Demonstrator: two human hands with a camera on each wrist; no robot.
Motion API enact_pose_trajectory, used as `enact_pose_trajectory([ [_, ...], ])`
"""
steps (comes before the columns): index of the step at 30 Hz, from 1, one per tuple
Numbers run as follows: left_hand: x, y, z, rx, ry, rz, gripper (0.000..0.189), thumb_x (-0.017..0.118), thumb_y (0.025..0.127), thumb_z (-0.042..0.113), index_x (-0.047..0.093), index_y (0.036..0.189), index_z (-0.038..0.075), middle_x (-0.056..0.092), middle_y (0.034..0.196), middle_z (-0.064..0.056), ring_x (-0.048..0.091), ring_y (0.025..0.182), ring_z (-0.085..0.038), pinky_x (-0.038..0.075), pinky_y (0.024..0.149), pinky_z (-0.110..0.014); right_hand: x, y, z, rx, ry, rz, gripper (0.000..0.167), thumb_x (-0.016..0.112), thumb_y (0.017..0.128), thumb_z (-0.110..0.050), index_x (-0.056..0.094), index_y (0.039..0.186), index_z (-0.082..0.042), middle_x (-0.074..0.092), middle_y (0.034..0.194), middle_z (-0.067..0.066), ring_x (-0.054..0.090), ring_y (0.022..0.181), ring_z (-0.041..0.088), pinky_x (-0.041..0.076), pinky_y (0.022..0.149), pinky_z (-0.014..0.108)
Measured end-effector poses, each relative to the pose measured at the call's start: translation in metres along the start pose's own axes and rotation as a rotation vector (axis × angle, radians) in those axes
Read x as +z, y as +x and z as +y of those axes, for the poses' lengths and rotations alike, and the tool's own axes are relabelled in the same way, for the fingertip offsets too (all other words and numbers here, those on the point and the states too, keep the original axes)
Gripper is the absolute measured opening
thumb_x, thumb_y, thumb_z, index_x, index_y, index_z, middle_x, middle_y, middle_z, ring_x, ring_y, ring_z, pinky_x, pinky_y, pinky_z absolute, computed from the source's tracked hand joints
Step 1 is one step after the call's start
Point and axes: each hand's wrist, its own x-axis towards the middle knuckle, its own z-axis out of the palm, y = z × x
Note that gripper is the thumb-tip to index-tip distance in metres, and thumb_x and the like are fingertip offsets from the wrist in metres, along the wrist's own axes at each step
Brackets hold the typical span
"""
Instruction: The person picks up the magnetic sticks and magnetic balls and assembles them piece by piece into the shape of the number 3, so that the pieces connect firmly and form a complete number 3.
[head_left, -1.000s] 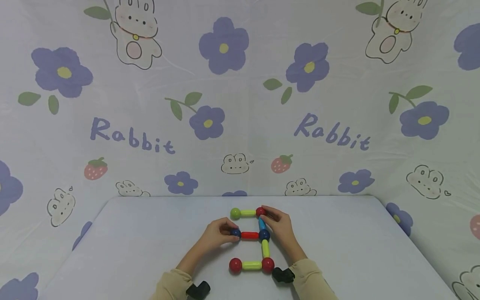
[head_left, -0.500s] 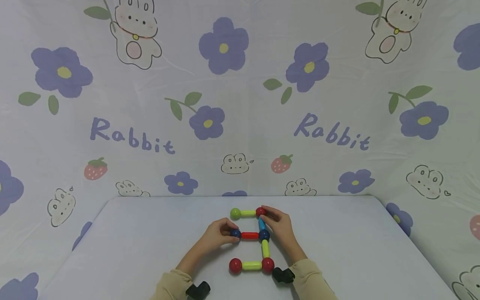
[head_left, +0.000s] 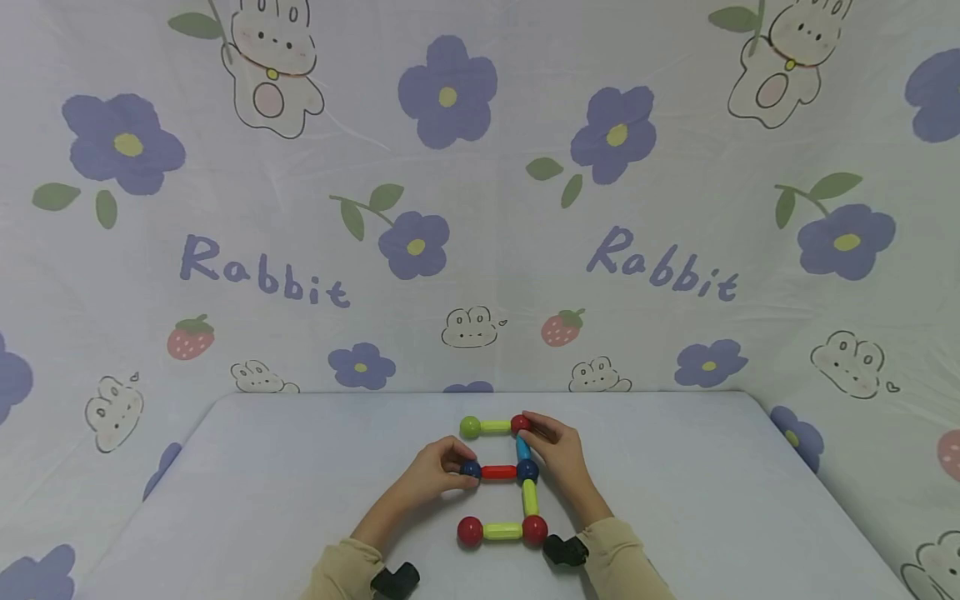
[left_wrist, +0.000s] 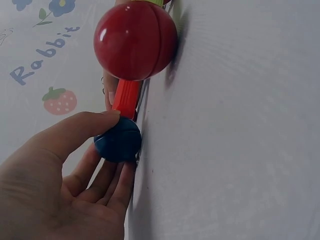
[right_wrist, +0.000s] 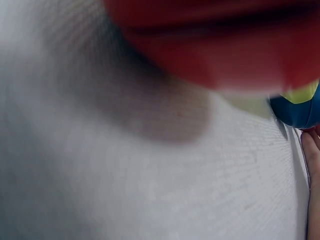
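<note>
My left hand (head_left: 433, 472) pinches a dark blue ball (head_left: 470, 472) at the left end of a red rod (head_left: 499, 472). In the left wrist view, its thumb and fingers lie round that blue ball (left_wrist: 119, 141). The red rod's other end meets a second blue ball (head_left: 527, 471). From there a light blue rod (head_left: 522, 450) runs back to a small red ball (head_left: 520, 424), which my right hand (head_left: 562, 454) pinches. A lime rod (head_left: 495, 427) links this ball to a green ball (head_left: 470, 427). The right wrist view is mostly filled by a blurred red ball (right_wrist: 225, 60).
Nearer me, a lime rod (head_left: 530, 498) joins the second blue ball to a large red ball (head_left: 535, 531). Another lime rod (head_left: 502, 531) leads left to a large red ball (head_left: 470, 532). All this lies on a white table (head_left: 300, 467) before a patterned cloth (head_left: 495, 192).
</note>
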Motion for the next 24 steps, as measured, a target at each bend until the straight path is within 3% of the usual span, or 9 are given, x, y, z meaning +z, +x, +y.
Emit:
enact_pose_trajectory([
  [5, -0.0005, 0.0004, -0.0016, 0.010, -0.002, 0.000, 0.038, 0.071, 0.073, 0.000, 0.054, 0.106, -0.004, 0.056, 0.102, -0.015, 0.056, 0.091, -0.031, 0.045, 0.081, -0.036, 0.0003, 0.0000, -0.0003, -0.007, 0.006, 0.002, 0.036, 0.067, 0.080, -0.010, 0.060, 0.114, -0.004, 0.059, 0.113, 0.007, 0.054, 0.105, 0.017, 0.042, 0.083, 0.022],
  [11, -0.0012, 0.0004, -0.0033, 0.012, -0.003, 0.005, 0.037, 0.071, 0.073, 0.001, 0.054, 0.107, -0.003, 0.056, 0.102, -0.015, 0.056, 0.091, -0.031, 0.046, 0.080, -0.033, 0.0012, -0.0001, -0.0011, -0.020, 0.010, 0.004, 0.036, 0.067, 0.080, -0.008, 0.060, 0.114, -0.002, 0.059, 0.113, 0.011, 0.054, 0.105, 0.021, 0.043, 0.083, 0.023],
  [15, -0.0021, -0.0005, -0.0038, 0.010, -0.002, 0.004, 0.038, 0.071, 0.074, 0.003, 0.055, 0.107, -0.003, 0.056, 0.103, -0.015, 0.055, 0.093, -0.031, 0.045, 0.081, -0.035, 0.0022, -0.0001, -0.0012, -0.007, -0.003, 0.006, 0.037, 0.068, 0.079, -0.012, 0.060, 0.114, -0.003, 0.059, 0.113, 0.008, 0.054, 0.105, 0.017, 0.043, 0.083, 0.023],
  [24, -0.0079, 0.0005, -0.0099, 0.021, 0.018, 0.049, 0.029, 0.056, 0.090, 0.019, 0.055, 0.110, -0.001, 0.060, 0.103, -0.012, 0.057, 0.094, -0.024, 0.046, 0.080, -0.032, 0.0009, -0.0001, -0.0066, 0.037, -0.055, 0.023, 0.036, 0.058, 0.088, -0.026, 0.057, 0.120, -0.010, 0.056, 0.117, 0.001, 0.049, 0.109, 0.013, 0.038, 0.091, 0.030],
])
